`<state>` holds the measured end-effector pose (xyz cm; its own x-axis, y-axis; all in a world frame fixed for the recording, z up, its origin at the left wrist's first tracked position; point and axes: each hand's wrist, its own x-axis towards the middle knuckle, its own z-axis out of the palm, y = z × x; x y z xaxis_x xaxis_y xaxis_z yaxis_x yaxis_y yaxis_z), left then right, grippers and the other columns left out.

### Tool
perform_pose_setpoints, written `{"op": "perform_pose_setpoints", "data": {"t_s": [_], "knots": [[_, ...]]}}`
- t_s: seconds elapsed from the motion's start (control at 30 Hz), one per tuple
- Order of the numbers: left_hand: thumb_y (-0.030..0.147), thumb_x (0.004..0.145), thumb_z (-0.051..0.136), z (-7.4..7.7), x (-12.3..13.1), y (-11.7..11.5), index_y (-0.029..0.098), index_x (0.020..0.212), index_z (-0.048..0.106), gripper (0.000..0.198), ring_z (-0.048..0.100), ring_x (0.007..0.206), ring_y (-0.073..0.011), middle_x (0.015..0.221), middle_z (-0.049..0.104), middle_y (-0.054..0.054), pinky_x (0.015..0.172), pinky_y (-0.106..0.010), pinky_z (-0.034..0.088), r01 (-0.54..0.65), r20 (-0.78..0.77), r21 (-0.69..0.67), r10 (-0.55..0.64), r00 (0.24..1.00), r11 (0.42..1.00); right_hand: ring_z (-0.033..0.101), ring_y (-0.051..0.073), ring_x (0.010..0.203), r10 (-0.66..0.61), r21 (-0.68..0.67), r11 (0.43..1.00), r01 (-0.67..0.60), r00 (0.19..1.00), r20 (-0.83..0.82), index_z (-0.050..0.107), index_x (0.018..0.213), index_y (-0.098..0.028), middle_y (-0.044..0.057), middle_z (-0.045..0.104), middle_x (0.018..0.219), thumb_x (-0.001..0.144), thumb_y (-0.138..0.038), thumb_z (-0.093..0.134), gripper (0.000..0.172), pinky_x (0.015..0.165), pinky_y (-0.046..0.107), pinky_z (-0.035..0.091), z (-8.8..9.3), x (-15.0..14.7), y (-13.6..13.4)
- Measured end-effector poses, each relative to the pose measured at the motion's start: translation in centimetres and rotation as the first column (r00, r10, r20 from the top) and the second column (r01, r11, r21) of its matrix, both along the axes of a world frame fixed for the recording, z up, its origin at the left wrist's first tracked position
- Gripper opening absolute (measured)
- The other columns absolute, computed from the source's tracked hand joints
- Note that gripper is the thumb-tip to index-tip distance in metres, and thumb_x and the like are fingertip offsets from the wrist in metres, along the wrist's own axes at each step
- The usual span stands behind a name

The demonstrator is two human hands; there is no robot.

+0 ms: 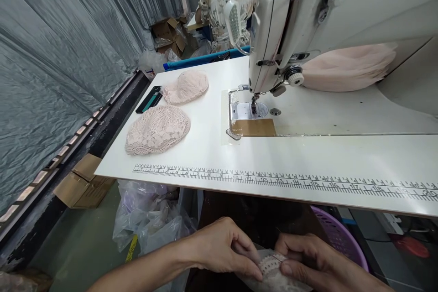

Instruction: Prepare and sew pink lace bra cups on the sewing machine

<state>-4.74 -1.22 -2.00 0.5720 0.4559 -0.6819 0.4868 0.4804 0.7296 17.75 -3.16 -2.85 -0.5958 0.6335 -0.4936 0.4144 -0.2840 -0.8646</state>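
Note:
Below the table's front edge, my left hand (227, 248) pinches one side of a pale lace piece (270, 263) between thumb and fingers. My right hand (308, 258) grips its other side, thumb on top. Sheer, whitish fabric hangs under the lace, and its lower part runs out of view. On the white sewing table (191, 155) lie two pink lace cups, a nearer one (157, 130) and a farther one (186, 86). The sewing machine (270, 36) stands to the right, its presser foot (254, 106) over the needle plate with no fabric there.
Pink fabric (349, 68) is heaped under the machine arm. A dark green box (149, 99) lies beside the cups. Plastic bags (150, 214), a cardboard box (82, 182) and a purple basket (338, 232) are below the table. A person (227, 4) sits beyond it.

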Motion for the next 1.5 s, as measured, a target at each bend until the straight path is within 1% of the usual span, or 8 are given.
{"op": "perform_pose_setpoints", "data": {"t_s": [0.1,0.27,0.5,0.77,0.97,1.23,1.4,1.5], "knots": [[0.058,0.052,0.079,-0.3,0.0,-0.1,0.015,0.082,0.076,0.052,0.044,0.052,-0.0082,0.06,0.063,0.0,0.054,-0.019,0.036,0.01,0.01,0.006,-0.011,1.0,1.0,0.048,0.016,0.07,0.014,-0.025,1.0,-0.014,1.0,-0.01,0.063,0.077,-0.02,0.0,0.052,0.072,0.084,-0.054,0.05,0.036,0.063,0.023,0.038,0.1,0.2,0.1],[0.052,0.054,0.08,-0.2,0.0,-0.2,0.015,0.082,0.076,0.047,0.046,0.053,-0.0077,0.059,0.063,0.0,0.052,-0.017,0.035,-0.014,0.022,-0.012,0.015,1.0,1.0,0.046,0.014,0.066,0.006,-0.093,0.996,-0.014,0.996,-0.086,0.058,0.072,-0.018,-0.002,0.052,0.068,0.073,-0.04,0.064,0.023,0.058,0.021,0.036,-0.3,-0.1,0.1],[0.05,0.056,0.079,0.3,0.1,-0.1,0.015,0.081,0.076,0.043,0.044,0.051,-0.0068,0.062,0.065,-0.001,0.048,-0.017,0.032,-0.01,-0.015,-0.008,0.01,1.0,1.0,0.034,0.011,0.06,0.034,-0.097,0.994,-0.042,0.996,-0.081,0.049,0.066,-0.019,-0.005,0.04,0.062,0.078,-0.041,0.058,0.027,0.053,0.021,0.027,0.1,-0.1,0.2],[0.044,0.059,0.079,-0.4,0.3,-0.1,0.013,0.08,0.075,0.038,0.05,0.054,-0.0077,0.063,0.065,-0.001,0.052,-0.017,0.037,-0.036,-0.016,-0.013,0.036,0.999,0.999,0.036,0.013,0.062,0.041,-0.081,0.996,-0.043,0.999,-0.029,0.056,0.07,-0.018,-0.004,0.04,0.064,0.075,-0.042,0.059,0.025,0.056,0.023,0.027,-0.3,-0.3,0.3],[0.042,0.059,0.079,-0.6,0.1,0.0,0.013,0.079,0.075,0.035,0.051,0.055,-0.008,0.063,0.065,-0.001,0.052,-0.017,0.038,-0.042,-0.029,-0.008,0.042,0.999,0.999,0.038,0.012,0.062,0.013,-0.145,0.989,-0.03,0.993,-0.117,0.055,0.069,-0.017,-0.003,0.044,0.064,0.077,-0.04,0.06,0.026,0.056,0.022,0.028,-1.0,-0.1,0.4],[0.043,0.048,0.085,-0.3,-0.1,0.1,0.012,0.076,0.075,0.043,0.049,0.053,-0.0071,0.059,0.063,0.0,0.053,-0.018,0.039,-0.109,-0.053,-0.105,0.103,0.993,0.988,0.043,0.013,0.063,-0.049,-0.219,0.976,0.015,0.987,-0.152,0.059,0.071,-0.014,-0.002,0.05,0.065,0.072,-0.043,0.065,0.029,0.058,0.023,0.031,-1.1,0.3,0.4],[0.044,0.052,0.083,-0.1,0.0,0.1,0.012,0.076,0.075,0.041,0.051,0.054,-0.0072,0.06,0.063,-0.001,0.056,-0.019,0.04,-0.113,-0.052,-0.11,0.108,0.993,0.988,0.048,0.014,0.067,-0.063,-0.247,0.969,0.019,0.983,-0.174,0.062,0.075,-0.013,0.0,0.055,0.069,0.07,-0.037,0.068,0.025,0.061,0.024,0.034,-1.5,0.6,0.3],[0.044,0.052,0.083,0.0,0.2,0.1,0.012,0.075,0.075,0.041,0.051,0.054,-0.0072,0.061,0.064,-0.001,0.056,-0.019,0.04,-0.121,-0.062,-0.113,0.114,0.991,0.986,0.046,0.014,0.066,-0.072,-0.241,0.97,0.025,0.98,-0.188,0.062,0.074,-0.013,0.0,0.053,0.068,0.069,-0.036,0.068,0.024,0.06,0.025,0.032,-1.7,0.6,0.3]]}}
